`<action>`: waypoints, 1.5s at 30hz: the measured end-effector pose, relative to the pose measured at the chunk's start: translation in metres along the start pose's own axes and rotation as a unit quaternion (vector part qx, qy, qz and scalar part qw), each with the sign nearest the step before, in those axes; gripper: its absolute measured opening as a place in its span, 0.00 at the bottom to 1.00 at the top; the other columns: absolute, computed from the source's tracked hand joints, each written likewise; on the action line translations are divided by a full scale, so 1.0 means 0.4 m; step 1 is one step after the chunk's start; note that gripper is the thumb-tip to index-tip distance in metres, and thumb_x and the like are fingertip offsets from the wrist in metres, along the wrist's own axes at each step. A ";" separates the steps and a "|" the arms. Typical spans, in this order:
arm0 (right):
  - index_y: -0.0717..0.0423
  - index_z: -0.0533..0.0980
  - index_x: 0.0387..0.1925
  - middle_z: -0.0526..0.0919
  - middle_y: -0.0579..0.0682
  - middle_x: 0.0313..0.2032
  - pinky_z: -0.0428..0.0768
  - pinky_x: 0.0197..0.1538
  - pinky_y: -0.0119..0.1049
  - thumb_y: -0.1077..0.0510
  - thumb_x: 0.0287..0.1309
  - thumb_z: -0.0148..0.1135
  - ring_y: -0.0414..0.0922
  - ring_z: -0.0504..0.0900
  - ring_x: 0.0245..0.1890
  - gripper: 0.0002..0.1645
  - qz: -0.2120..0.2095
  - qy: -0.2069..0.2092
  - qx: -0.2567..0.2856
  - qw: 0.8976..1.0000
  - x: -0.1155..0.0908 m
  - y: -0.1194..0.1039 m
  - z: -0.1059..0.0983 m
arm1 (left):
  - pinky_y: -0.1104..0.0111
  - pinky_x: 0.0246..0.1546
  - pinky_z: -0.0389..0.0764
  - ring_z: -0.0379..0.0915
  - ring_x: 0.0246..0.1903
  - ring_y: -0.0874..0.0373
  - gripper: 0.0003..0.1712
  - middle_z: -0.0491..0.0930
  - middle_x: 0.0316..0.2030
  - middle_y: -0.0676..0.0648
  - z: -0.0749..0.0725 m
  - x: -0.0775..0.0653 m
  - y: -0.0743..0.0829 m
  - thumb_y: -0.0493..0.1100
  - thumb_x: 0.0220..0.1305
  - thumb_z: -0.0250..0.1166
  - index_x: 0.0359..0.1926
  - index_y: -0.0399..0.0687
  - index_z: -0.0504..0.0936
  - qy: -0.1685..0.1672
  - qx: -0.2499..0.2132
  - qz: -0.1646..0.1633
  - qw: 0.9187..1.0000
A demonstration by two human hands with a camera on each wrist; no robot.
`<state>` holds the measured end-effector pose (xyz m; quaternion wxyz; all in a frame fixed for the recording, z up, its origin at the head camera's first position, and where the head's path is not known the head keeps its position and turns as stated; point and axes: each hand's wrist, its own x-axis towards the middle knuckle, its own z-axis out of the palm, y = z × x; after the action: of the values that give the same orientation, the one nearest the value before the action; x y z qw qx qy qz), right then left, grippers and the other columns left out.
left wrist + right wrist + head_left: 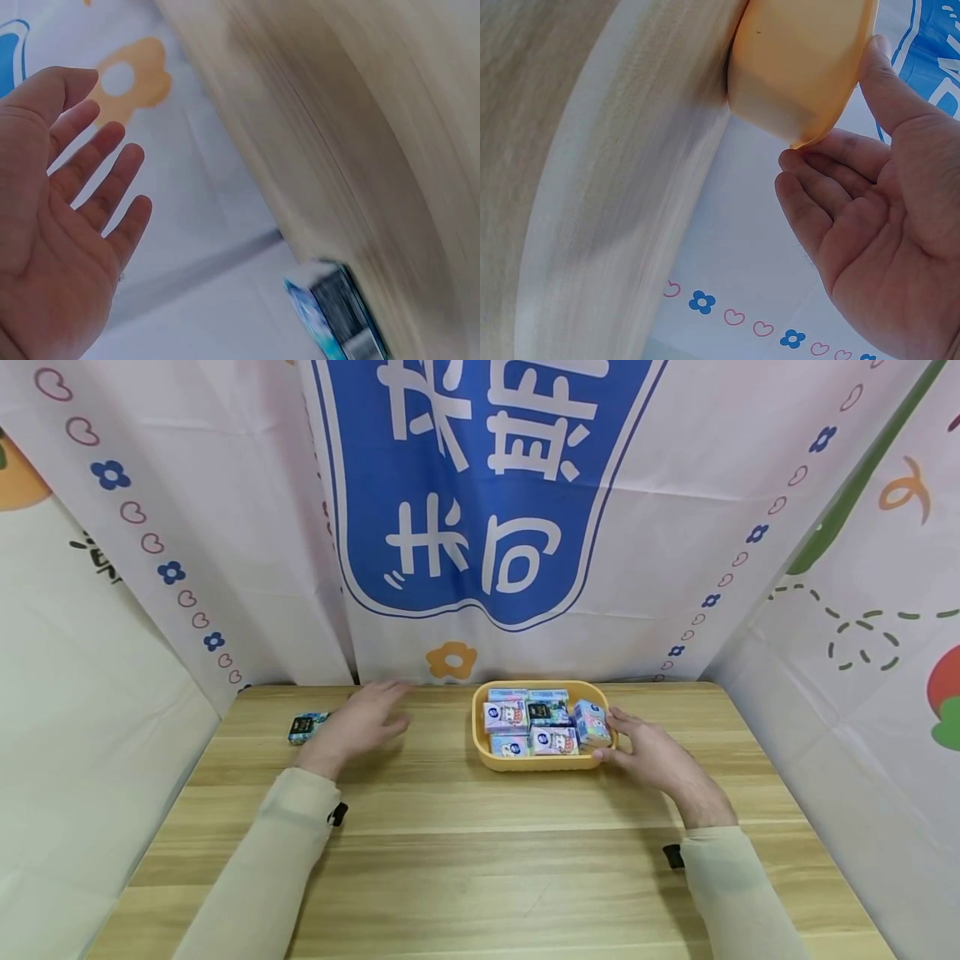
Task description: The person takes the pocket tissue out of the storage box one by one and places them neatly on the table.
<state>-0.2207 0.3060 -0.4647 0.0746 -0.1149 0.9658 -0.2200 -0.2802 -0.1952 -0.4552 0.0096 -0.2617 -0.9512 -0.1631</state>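
A yellow basket [546,763] stands at the back of the table, filled with several small patterned boxes. Most are pastel with a cartoon print; a black-and-blue box [548,713] sits among them, and a pastel box [592,724] leans tilted at the right end. My right hand [656,758] grips the basket's right end, thumb at the rim and fingers bent against the corner, as the right wrist view shows. My left hand [358,727] is held over the table with fingers spread and holds nothing. Left of it lies another black-and-blue box [306,727], partly hidden by that hand.
The wooden table [480,877] ends at the back against a printed white cloth [247,527] with a large blue sign panel. White cloth sides hang close at the left and right table edges.
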 end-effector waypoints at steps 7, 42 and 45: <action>0.65 0.67 0.88 0.60 0.67 0.93 0.65 0.91 0.74 0.39 0.83 0.73 0.75 0.62 0.90 0.50 -0.003 -0.001 0.000 1.000 0.003 0.002 0.003 | 0.34 0.88 0.75 0.76 0.81 0.31 0.35 0.80 0.80 0.33 0.015 0.031 0.059 0.41 0.81 0.74 0.83 0.41 0.77 0.015 -0.001 0.017 1.000; 0.65 0.67 0.88 0.59 0.67 0.92 0.64 0.91 0.74 0.39 0.82 0.73 0.74 0.62 0.91 0.51 0.000 -0.006 0.002 1.000 0.002 0.002 0.003 | 0.47 0.91 0.76 0.75 0.85 0.43 0.30 0.80 0.82 0.43 0.117 0.133 0.280 0.47 0.87 0.71 0.82 0.48 0.80 -0.012 -0.025 0.039 0.999; 0.65 0.68 0.88 0.59 0.67 0.93 0.65 0.91 0.75 0.39 0.83 0.73 0.75 0.62 0.90 0.50 0.000 -0.006 0.004 1.000 0.002 0.000 0.002 | 0.46 0.90 0.77 0.77 0.83 0.43 0.31 0.80 0.83 0.44 0.128 0.140 0.291 0.47 0.87 0.70 0.84 0.49 0.79 -0.017 -0.029 0.035 0.999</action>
<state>-0.2216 0.3056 -0.4654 0.0808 -0.1160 0.9645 -0.2231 -0.2666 -0.0571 -0.4623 -0.0086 -0.2978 -0.9363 -0.1859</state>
